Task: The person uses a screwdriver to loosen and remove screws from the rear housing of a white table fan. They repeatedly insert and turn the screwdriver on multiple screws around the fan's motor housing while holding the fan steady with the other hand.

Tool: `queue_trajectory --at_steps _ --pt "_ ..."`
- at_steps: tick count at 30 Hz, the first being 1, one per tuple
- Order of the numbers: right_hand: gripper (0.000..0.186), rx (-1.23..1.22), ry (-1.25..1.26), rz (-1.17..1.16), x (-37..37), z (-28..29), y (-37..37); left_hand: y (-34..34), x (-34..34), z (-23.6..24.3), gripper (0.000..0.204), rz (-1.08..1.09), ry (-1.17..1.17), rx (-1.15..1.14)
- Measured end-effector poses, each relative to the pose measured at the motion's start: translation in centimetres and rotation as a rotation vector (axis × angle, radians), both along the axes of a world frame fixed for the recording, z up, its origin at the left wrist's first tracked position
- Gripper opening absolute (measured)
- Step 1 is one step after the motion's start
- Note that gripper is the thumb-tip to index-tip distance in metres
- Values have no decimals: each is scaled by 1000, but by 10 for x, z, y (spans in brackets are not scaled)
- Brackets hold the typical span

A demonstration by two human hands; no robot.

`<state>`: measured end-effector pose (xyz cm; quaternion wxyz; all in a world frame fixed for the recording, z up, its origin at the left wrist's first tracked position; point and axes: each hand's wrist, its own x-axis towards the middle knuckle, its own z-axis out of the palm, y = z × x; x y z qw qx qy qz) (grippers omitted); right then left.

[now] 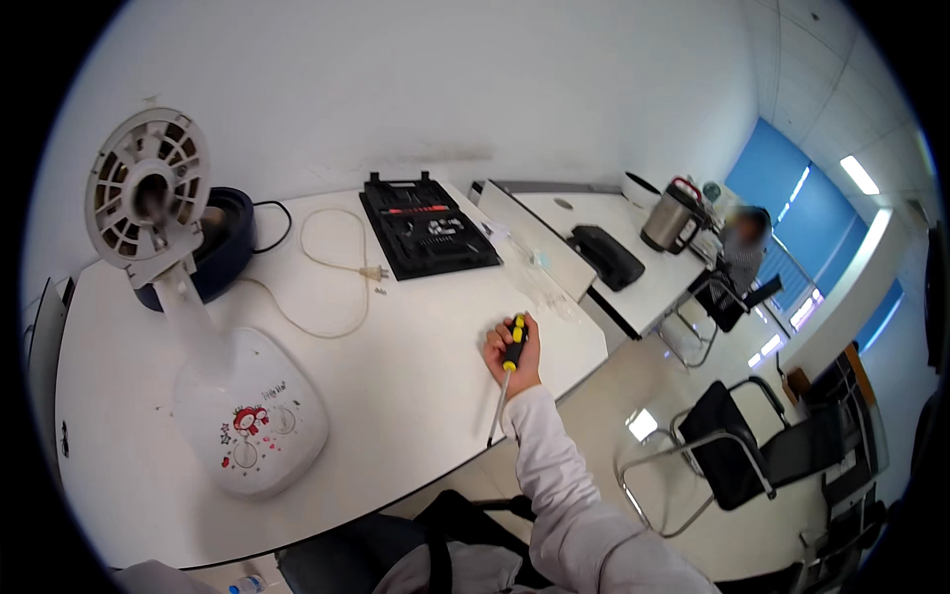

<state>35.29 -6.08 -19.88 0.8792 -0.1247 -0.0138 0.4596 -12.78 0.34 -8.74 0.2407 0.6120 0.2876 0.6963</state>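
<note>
My right hand is closed around the black and yellow handle of a screwdriver above the right part of the white table. Its metal shaft points back toward the near table edge, apart from other things. My left hand is out of the picture; only a bit of sleeve shows at the lower left. At the left stands a white appliance, perhaps a desk fan, with a cartoon print on its base and a round slotted housing on its stem. A cream power cord with a plug curls beside it, near tiny screws.
Against the wall lies an open black tool case, with a clear plastic bag to its right. A dark blue round container sits behind the appliance. The adjoining table bears a steel jug and black tray-like object. Chairs and a seated person are right.
</note>
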Motion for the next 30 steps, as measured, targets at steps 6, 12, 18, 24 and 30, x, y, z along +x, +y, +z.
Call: queue_trajectory --at_steps 6,12,18,24,30 --pt "30 44 -70 37 10 -4 -9 -4 -7 -1 46 5 2 29" --pt "27 -171 -20 115 6 26 2 -6 -7 2 46 70 29 62" --pt "31 -576 -722 214 -8 85 56 -8 -11 1 45 129 23 75" --pt "24 -771 -2035 -132 7 66 125 -4 -11 9 45 125 -47 156" --pt "40 -968 -2307 -195 -9 34 170 -29 -30 17 45 294 -278 405"
